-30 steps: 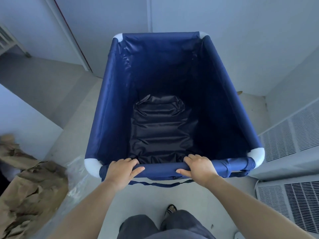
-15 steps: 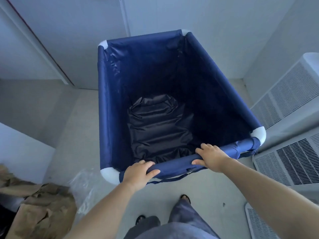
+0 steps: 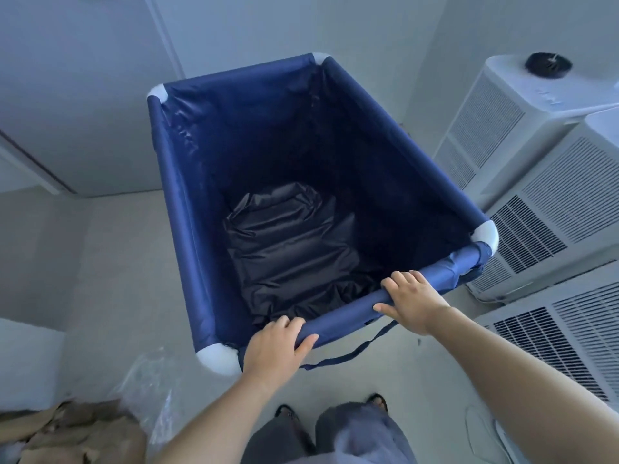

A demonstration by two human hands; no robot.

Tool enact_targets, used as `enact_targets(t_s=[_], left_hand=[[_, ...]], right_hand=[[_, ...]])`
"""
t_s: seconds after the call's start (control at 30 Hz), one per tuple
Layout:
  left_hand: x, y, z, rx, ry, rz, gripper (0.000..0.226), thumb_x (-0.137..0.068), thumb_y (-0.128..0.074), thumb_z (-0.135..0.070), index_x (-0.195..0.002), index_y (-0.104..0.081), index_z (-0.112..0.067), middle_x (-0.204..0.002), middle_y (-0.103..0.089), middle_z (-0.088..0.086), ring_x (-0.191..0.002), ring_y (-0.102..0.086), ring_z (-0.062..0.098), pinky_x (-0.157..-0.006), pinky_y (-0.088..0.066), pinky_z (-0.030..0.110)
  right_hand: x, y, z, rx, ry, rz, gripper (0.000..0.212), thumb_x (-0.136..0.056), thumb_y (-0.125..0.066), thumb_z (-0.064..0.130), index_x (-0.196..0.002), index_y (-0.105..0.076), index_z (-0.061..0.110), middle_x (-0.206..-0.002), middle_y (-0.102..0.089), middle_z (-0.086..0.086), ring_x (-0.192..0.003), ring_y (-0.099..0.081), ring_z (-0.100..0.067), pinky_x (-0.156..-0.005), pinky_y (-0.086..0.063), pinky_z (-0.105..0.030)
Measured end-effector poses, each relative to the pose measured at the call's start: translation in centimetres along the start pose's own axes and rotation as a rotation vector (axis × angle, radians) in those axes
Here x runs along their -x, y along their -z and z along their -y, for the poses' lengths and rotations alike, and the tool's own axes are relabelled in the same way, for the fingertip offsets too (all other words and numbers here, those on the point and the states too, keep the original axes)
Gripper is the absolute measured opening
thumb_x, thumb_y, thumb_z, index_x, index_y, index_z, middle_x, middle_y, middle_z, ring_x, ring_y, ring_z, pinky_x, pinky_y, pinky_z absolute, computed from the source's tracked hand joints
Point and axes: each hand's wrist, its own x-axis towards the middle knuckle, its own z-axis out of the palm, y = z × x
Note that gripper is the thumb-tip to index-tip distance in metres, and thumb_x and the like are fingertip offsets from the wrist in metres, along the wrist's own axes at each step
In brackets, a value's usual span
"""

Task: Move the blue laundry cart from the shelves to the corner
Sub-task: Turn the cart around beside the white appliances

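A deep blue fabric laundry cart with white plastic corner joints stands on a pale floor, with crumpled black fabric lying in its bottom. The left hand and right hand both grip the near padded rail, fingers curled over it. White louvred air-conditioner units stand just beside the cart's right side. Crumpled brown paper lies at lower left.
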Motion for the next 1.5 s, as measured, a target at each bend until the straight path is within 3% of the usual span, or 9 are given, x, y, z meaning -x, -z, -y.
enact_targets(t_s=[0.3,0.47,0.67,0.83,1.03,1.5], left_hand=[[3.8,-0.5,-0.7,-0.005,0.025,0.019,0.042,-0.088,-0.032,-0.063,-0.108,-0.051,-0.033,-0.100,-0.060,-0.011,-0.094,-0.058,0.017,-0.064,-0.038,0.030],[6.5,-0.5,-1.9,-0.029,0.078,0.106,0.047,-0.089,-0.035,-0.065,-0.119,-0.050,-0.033,-0.112,-0.058,-0.008,-0.107,-0.054,0.019,-0.084,-0.040,0.035],[11.3,-2.3,-4.1,-0.053,0.198,0.040,0.042,-0.093,-0.036,-0.058,-0.131,-0.041,-0.041,-0.117,-0.051,-0.008,-0.112,-0.046,0.019,-0.099,-0.027,0.034],[14.8,-2.7,-5.4,-0.049,0.257,0.112,0.040,-0.096,-0.032,-0.051,-0.135,-0.032,-0.043,-0.127,-0.045,-0.006,-0.126,-0.035,0.020,-0.115,-0.013,0.042],[18.0,-2.6,-5.6,-0.110,0.243,0.236,0.043,-0.093,-0.029,-0.060,-0.131,-0.032,-0.040,-0.122,-0.042,-0.004,-0.122,-0.035,0.021,-0.112,-0.017,0.041],[25.5,-3.5,-4.3,-0.040,0.117,0.266,0.043,-0.095,-0.028,-0.056,-0.134,-0.031,-0.040,-0.130,-0.043,-0.003,-0.128,-0.032,0.021,-0.112,-0.014,0.044]], right_hand=[[5.8,-2.0,2.3,-0.085,-0.053,0.020,0.059,-0.092,-0.024,0.062,-0.124,-0.042,0.015,-0.118,-0.048,-0.004,-0.111,-0.044,-0.025,-0.107,-0.025,-0.036],[9.3,-3.0,3.1,-0.119,-0.003,0.036,0.055,-0.096,-0.028,0.054,-0.132,-0.035,0.014,-0.125,-0.045,-0.006,-0.117,-0.041,-0.026,-0.108,-0.022,-0.036],[13.8,-4.7,3.1,-0.164,0.103,0.047,0.050,-0.098,-0.030,0.047,-0.138,-0.029,0.017,-0.130,-0.042,-0.004,-0.117,-0.041,-0.026,-0.103,-0.027,-0.036],[17.2,-6.4,4.9,-0.152,0.111,0.065,0.050,-0.098,-0.029,0.047,-0.139,-0.027,0.017,-0.131,-0.041,-0.004,-0.116,-0.042,-0.026,-0.100,-0.029,-0.038],[21.2,-8.3,7.1,-0.224,0.092,0.072,0.047,-0.098,-0.028,0.046,-0.138,-0.028,0.020,-0.130,-0.042,-0.002,-0.114,-0.042,-0.026,-0.098,-0.029,-0.038],[28.8,-10.5,13.7,-0.290,-0.149,0.032,0.055,-0.091,-0.036,0.059,-0.136,-0.031,0.026,-0.128,-0.043,0.002,-0.117,-0.040,-0.023,-0.104,-0.024,-0.039]])
